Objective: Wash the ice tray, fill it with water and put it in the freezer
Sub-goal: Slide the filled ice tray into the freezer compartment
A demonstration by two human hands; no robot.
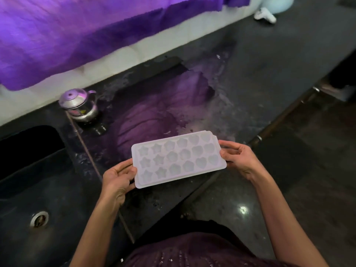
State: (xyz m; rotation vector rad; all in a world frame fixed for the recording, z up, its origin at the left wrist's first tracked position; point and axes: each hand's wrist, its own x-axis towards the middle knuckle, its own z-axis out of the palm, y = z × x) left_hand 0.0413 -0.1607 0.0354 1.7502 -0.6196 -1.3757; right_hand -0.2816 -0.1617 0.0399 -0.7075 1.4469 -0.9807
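Tray (178, 158) was held level over the dark counter (260, 78), just right of the sink (28, 189), and clear of the countertop. It was pale and translucent, with three rows of shaped cavities: stars toward the sink end, rounder and heart-like forms toward the far end. A second thin edge showed under its rim at the near and far corners; I could not tell whether that was a lid or part of the tray.

Left hand (117, 179) was clamped on the tray's sink-side short end, thumb over the rim, fingers curled beneath. Right hand (238, 158) gripped the opposite short end, thumb on the top edge, fingers below and partly hidden. Both forearms were bare.

Whether the cavities held water could not be told.

The sink was a dark basin set into the counter, with a metal drain (39, 219) at its near side. A small steel kettle (80, 105) with a domed lid stood behind the sink's right corner, well apart from the tray. The counter beyond the tray was wet and glossy and reflected purple. Purple cloth (86, 35) hung over pale wall tile behind the kettle. A white object (264, 15) lay at the counter's far end, well away from the sink and too blurred to name.
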